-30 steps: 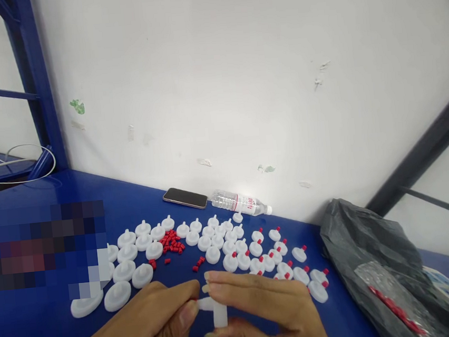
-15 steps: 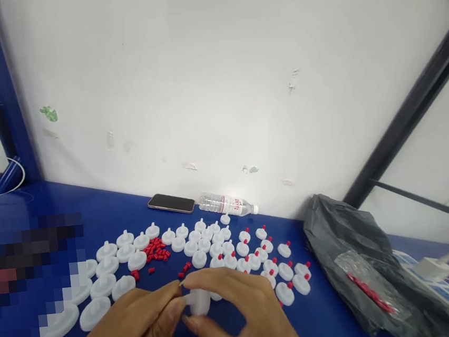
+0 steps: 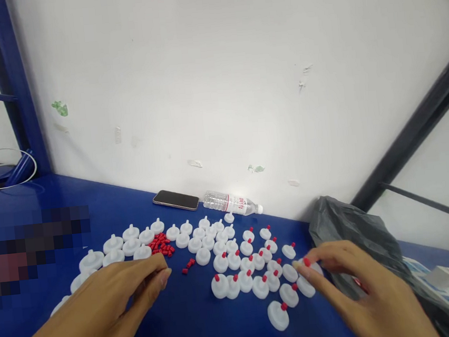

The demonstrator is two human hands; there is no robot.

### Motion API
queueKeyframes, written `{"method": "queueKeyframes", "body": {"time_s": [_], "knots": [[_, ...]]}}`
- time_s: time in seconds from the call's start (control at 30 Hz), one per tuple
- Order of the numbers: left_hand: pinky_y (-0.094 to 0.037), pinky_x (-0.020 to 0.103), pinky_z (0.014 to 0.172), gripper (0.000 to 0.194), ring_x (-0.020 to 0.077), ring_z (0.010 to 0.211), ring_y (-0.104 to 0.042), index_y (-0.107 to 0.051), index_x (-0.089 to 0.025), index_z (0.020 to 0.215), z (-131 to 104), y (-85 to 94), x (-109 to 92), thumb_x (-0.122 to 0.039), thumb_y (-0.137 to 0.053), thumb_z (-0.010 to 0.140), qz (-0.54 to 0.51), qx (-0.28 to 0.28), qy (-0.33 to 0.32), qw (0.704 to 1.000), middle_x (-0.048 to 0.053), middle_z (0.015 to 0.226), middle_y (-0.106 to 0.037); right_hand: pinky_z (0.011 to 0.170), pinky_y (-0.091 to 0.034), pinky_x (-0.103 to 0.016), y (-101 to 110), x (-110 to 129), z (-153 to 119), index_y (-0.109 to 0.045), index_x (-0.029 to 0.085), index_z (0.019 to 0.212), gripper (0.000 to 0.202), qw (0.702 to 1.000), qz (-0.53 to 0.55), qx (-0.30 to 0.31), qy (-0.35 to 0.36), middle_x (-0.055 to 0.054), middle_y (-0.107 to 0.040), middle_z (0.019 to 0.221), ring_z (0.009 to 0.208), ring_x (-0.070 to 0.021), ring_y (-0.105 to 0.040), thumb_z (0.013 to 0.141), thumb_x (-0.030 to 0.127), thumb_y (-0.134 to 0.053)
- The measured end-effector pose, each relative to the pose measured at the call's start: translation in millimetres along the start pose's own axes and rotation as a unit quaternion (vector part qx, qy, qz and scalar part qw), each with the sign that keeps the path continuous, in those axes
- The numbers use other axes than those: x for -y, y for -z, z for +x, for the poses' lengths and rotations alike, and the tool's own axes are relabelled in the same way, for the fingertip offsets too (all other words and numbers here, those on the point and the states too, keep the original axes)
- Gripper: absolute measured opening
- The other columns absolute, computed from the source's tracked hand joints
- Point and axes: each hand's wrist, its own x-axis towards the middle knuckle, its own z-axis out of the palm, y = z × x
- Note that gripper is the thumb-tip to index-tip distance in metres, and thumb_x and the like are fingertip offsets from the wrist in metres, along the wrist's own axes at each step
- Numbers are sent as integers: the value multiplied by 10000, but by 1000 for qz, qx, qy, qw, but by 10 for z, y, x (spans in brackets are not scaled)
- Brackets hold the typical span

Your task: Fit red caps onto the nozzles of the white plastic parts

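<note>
At the right, my right hand [image 3: 363, 287] has thumb and forefinger closed around a white round plastic piece with a red cap [image 3: 306, 262]. Most of that piece is hidden by fingers and neighbouring pieces. My left hand [image 3: 140, 288] hovers at the left, its bent thumb and forefinger slightly apart with nothing visible between them. Just beyond its fingertips lies a pile of small red caps [image 3: 162, 244]. White round pieces with bare stems [image 3: 112, 244] stand behind and beside this hand. Several red-capped white pieces [image 3: 260, 288] stand between the hands.
A phone [image 3: 175, 200] and a clear bottle [image 3: 232, 202] lie along the wall. A dark plastic bag [image 3: 339, 223] rests at the right, beside a white block [image 3: 446, 277]. A few loose red caps [image 3: 188, 266] lie mid-table. A blue post [image 3: 28, 92] rises at the left.
My hands have moved apart from the front middle. The right one went right with a white piece, which now shows a red cap; the left one moved left. The view has shifted slightly.
</note>
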Motion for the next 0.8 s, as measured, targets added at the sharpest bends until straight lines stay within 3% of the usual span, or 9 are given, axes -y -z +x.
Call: {"method": "queueKeyframes", "body": {"time_s": [0.07,0.13,0.2,0.3,0.43,0.6,0.7,0.8], "knots": [[-549,304,756,498,193,823,-790,-746,-317,942,6,-83,104,-574,-408,1201,6,30,12,999,-35,911,-844,556,-628,-246,78,-159,-40,-876,313,973,407,998,-20,23,-60,-18,-847,861,657,-217,-807,957,715,-812],[-645,340,911,429,262,1067,-870,-828,-343,1176,12,-206,188,-547,-450,1169,26,51,18,998,2,1200,-910,524,-587,-250,123,-267,-92,-860,312,950,457,989,-24,85,-121,6,-793,717,567,-201,-757,962,756,-754],[-694,449,1021,471,351,1223,-870,-825,-347,1422,22,-333,222,-499,-483,1135,71,76,13,995,53,1453,-867,560,-571,-259,141,-345,-138,-841,314,909,453,972,-19,173,-159,10,-786,680,588,-205,-767,984,736,-691],[-729,559,993,576,419,1248,-864,-704,-362,1652,47,-452,174,-375,-457,1132,146,138,22,979,109,1665,-735,637,-557,-278,122,-434,-172,-830,319,882,360,952,-14,248,-180,3,-814,719,662,-217,-786,969,631,-675],[-733,430,944,601,341,1165,-892,-691,-403,1660,84,-446,84,-244,-432,1142,169,149,24,974,106,1640,-753,658,-516,-305,21,-468,-168,-803,299,846,230,947,-14,262,-184,-12,-799,715,684,-224,-756,933,483,-694],[-694,293,809,563,235,979,-904,-776,-416,1555,110,-398,78,-222,-450,1138,174,137,-1,975,70,1502,-830,658,-469,-305,-137,-396,-139,-771,277,808,121,931,23,307,-195,-9,-797,737,717,-206,-748,886,288,-680],[-660,259,750,496,213,915,-894,-838,-381,1439,110,-397,86,-236,-484,1123,157,112,-17,981,71,1394,-866,640,-471,-308,-178,-405,-159,-810,299,852,105,927,51,322,-184,3,-800,727,716,-214,-760,864,268,-711],[-626,243,702,454,199,846,-876,-863,-346,1317,101,-402,107,-239,-468,1122,111,84,-37,990,71,1249,-884,598,-485,-334,-159,-438,-202,-838,326,942,119,955,37,253,-151,19,-785,671,627,-242,-757,912,367,-730]]}}
